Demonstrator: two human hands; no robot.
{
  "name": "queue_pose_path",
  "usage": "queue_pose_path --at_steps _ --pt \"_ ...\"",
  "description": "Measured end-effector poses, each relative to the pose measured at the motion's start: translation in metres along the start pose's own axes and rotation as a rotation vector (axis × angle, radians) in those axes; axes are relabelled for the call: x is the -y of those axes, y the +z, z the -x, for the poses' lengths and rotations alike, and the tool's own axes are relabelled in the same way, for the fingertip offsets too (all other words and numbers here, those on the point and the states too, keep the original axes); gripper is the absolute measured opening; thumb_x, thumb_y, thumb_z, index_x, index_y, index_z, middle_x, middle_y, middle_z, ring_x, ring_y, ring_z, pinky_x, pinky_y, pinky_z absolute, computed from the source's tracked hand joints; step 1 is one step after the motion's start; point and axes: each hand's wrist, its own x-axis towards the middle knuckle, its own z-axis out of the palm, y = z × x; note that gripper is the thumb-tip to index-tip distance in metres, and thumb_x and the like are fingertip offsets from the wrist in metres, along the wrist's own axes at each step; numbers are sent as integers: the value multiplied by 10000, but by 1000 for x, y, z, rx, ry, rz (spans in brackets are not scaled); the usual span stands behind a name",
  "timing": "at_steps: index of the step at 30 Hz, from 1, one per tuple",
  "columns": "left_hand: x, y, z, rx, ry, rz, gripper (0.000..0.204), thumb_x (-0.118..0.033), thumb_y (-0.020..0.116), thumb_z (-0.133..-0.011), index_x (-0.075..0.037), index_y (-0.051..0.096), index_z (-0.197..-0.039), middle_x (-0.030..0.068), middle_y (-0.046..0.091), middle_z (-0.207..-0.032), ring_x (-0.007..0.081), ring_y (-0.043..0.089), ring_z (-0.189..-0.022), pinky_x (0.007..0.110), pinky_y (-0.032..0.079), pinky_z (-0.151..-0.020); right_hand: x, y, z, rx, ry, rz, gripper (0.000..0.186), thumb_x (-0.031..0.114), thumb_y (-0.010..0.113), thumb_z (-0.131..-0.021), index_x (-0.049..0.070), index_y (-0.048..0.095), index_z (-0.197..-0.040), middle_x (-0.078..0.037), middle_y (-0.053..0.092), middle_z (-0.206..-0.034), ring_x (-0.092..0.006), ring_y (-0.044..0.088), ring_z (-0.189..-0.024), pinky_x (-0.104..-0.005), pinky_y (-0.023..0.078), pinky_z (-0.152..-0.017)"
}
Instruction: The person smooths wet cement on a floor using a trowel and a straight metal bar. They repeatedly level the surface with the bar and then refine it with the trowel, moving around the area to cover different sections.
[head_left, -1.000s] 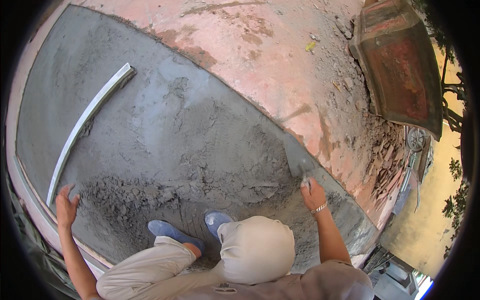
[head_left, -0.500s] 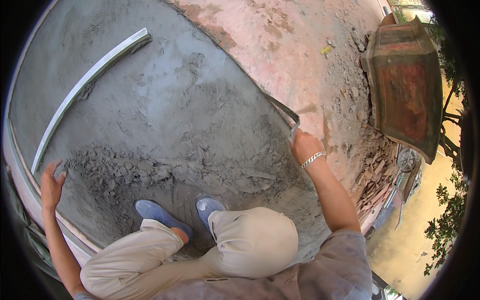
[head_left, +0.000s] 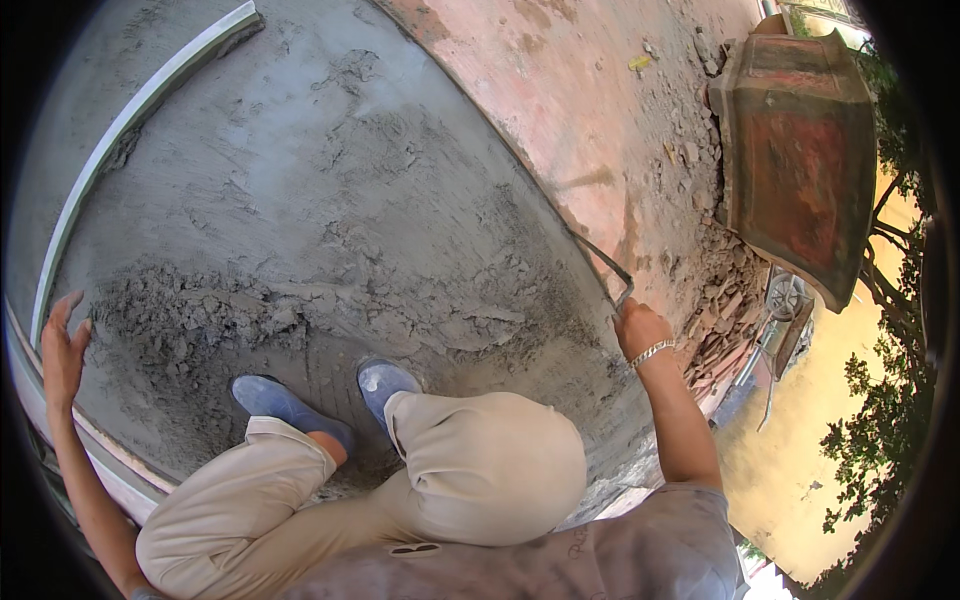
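My right hand (head_left: 641, 331) is wrapped around the handle of a trowel (head_left: 604, 256). Its thin blade lies along the edge where the grey mortar (head_left: 290, 185) meets the reddish floor; the grip itself is hidden in my fist. At the left, my left hand (head_left: 64, 352) holds nothing, its fingers and thumb apart. Those fingertips are by the near end of a long pale straightedge (head_left: 112, 132), which rests on the mortar; whether they touch it I cannot tell. A ridge of loose, lumpy mortar (head_left: 215, 312) lies between my hands, in front of my feet.
My blue shoes (head_left: 290, 405) stand in the mortar. Beyond the reddish floor (head_left: 540, 95) at the right are rubble, a pile of broken pieces (head_left: 722, 310) and a large reddish-brown planter (head_left: 800, 185). A wheel (head_left: 788, 296) and bars stand behind the pile.
My right hand has drawn the trowel nearer to me along the mortar's edge. The left hand remains open beside the straightedge's end. The whole view has shifted slightly.
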Motion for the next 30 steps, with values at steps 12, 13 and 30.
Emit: queue_pose_path --at_steps 12,13,30 --pt "32 13 -2 64 38 -60 448 -220 576 -993 -37 540 -1400 171 566 -1401 326 506 -1332 399 359 -1125 -100 112 27 92 101 97 268 270 573 -949 29 608 -1059 -219 713 -909 -390 716 -848 -487 574 -756" --pt "33 13 -2 52 45 -49 447 -217 575 -994 -37 538 -1401 171 566 -1400 327 507 -1330 398 358 -1125 -108 120 29 131 118 105 270 271 573 -951 27 606 -1061 -219 712 -943 -394 716 -868 -486 573 -775" --pt "-32 -15 -8 42 43 61 458 -41 669 -845 31 598 -1292 207 629 -1285 353 586 -1227 380 412 -1071 79 27 -23 -209 -87 -898 417 435 519 -988 37 631 -1043 -254 693 -918 -442 665 -849 -498 525 -775"
